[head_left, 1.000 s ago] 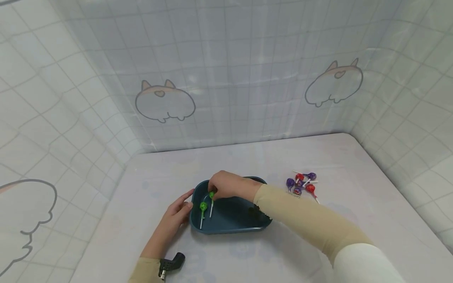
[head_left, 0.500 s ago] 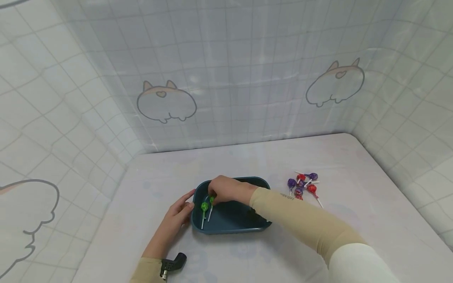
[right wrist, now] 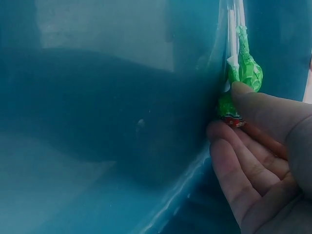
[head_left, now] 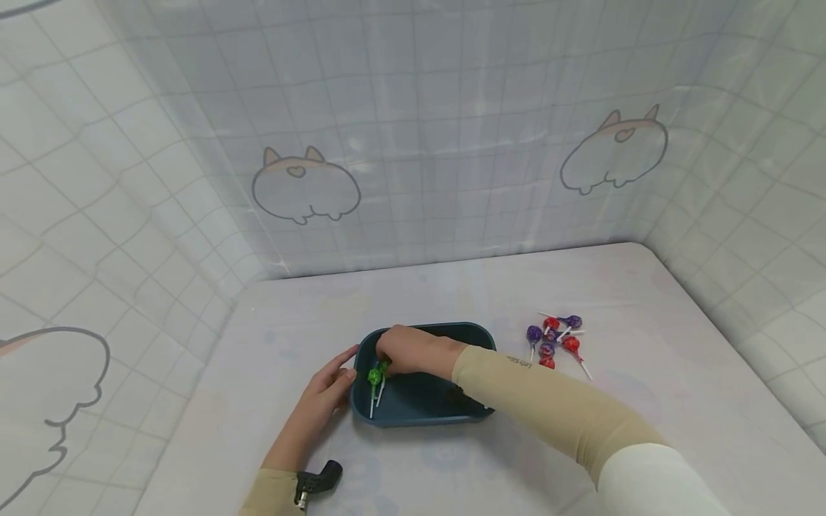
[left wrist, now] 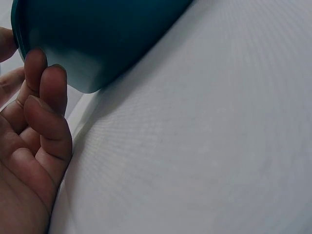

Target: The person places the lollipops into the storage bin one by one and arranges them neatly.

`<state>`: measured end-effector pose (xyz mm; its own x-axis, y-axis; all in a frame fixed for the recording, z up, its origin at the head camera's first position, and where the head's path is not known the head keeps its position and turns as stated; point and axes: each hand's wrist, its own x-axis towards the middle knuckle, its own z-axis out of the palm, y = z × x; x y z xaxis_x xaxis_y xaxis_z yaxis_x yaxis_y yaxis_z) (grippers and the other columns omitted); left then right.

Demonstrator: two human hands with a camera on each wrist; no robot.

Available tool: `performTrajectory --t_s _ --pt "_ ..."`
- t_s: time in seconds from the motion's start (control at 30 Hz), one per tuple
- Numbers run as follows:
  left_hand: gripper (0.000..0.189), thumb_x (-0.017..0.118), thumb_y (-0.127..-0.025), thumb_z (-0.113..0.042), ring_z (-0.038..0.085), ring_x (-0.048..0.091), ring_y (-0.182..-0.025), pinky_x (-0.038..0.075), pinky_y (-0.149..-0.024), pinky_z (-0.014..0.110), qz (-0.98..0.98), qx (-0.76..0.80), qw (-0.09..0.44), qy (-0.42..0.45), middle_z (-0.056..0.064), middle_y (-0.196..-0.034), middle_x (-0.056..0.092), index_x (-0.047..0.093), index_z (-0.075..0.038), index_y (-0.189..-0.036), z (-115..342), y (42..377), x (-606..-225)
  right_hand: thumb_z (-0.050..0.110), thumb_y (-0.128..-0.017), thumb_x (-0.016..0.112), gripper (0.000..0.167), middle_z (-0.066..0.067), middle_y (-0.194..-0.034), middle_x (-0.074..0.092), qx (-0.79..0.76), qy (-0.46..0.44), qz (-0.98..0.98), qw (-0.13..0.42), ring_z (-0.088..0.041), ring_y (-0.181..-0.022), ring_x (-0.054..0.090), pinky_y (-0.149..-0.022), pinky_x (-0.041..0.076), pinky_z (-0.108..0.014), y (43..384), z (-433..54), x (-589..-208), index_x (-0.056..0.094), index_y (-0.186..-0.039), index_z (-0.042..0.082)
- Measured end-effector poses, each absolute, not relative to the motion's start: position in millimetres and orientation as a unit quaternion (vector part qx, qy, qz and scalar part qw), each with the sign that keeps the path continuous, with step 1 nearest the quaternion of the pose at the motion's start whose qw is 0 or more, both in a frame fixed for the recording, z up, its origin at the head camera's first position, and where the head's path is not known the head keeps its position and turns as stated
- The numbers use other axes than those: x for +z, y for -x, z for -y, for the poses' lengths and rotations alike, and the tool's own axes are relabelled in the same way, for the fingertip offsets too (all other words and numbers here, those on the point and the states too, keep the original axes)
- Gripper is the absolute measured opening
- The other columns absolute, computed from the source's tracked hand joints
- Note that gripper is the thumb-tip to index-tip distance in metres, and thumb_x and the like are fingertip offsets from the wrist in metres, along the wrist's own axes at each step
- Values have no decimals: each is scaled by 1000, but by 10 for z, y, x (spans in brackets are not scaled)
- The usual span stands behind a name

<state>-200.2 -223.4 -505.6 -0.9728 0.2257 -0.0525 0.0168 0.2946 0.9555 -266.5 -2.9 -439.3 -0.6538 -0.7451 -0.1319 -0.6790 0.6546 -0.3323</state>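
The right grip (head_left: 409, 351) partly hides a green lollipop (right wrist: 225, 104).

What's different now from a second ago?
The right hand has come down a little in the tray, bringing its green lollipop closer beside the other green lollipop. The fingers still pinch it; nothing was newly taken or let go. The left hand stayed at the tray's left end, and the red and purple lollipops stayed on the table.

Lower centre: one blue tray (head_left: 419, 421) — two green lollipops (head_left: 375, 376). Lower right of centre: four purple lollipops (head_left: 533, 334), three red lollipops (head_left: 571, 345). Upper half — two complete animal outlines (head_left: 306, 190).
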Motion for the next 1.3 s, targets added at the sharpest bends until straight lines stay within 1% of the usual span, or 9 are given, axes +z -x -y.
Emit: performTrajectory --t_s 0.17,0.43,0.57,0.83,1.03,1.13,1.3 --pt "46 56 -100 -42 26 54 -72 47 -61 32 -802 585 88 -76 14 -92 61 47 -36 -145 2226 1987 -5044 22 -86 79 16 12 -78 63 -132 391 -901 133 -4 -70 57 -69 47 -20 2662 3 -4390 75 -100 15" --pt "47 56 -100 -42 25 55 -73 47 -62 33 -801 587 90 -79 14 -93 61 47 -35 -146 2218 1986 -5040 21 -86 79 18 11 -80 63 -135 391 -901 134 -3 -71 57 -70 48 -20 2656 -38 -4371 74 -102 14" --pt "47 56 -100 -41 25 55 -72 48 -62 33 -799 589 88 -81 15 -92 60 47 -35 -146 2218 1984 -5040 21 -86 79 20 10 -83 65 -142 386 -902 135 -5 -74 57 -72 49 -22 2665 -68 -4358 74 -104 14" --pt "46 56 -101 -40 26 57 -74 49 -64 34 -799 589 90 -75 14 -94 61 47 -34 -146 2219 1987 -5046 24 -86 79 30 4 -100 70 -144 379 -904 137 -5 -85 60 -81 50 -24 2669 -149 -4267 73 -113 12" --pt "47 56 -101 -40 26 58 -74 49 -64 34 -800 589 90 -76 15 -94 62 47 -34 -146 2220 1992 -5052 26 -87 78 39 0 -111 69 -158 376 -903 138 -9 -97 62 -85 49 -26 2661 -270 -4090 69 -122 11" --pt "46 56 -101 -38 26 57 -72 49 -63 33 -800 589 85 -80 15 -92 62 48 -32 -146 2224 1999 -5061 27 -87 78 41 0 -111 68 -170 377 -901 133 -10 -100 61 -87 48 -26 2677 -342 -4049 68 -124 12" --pt "45 55 -102 -36 27 55 -70 48 -61 32 -804 583 77 -88 15 -89 61 48 -31 -146 2230 2002 -5083 27 -87 78 42 1 -110 68 -207 377 -894 129 -10 -100 61 -86 48 -26 2709 -476 -4029 68 -125 13"
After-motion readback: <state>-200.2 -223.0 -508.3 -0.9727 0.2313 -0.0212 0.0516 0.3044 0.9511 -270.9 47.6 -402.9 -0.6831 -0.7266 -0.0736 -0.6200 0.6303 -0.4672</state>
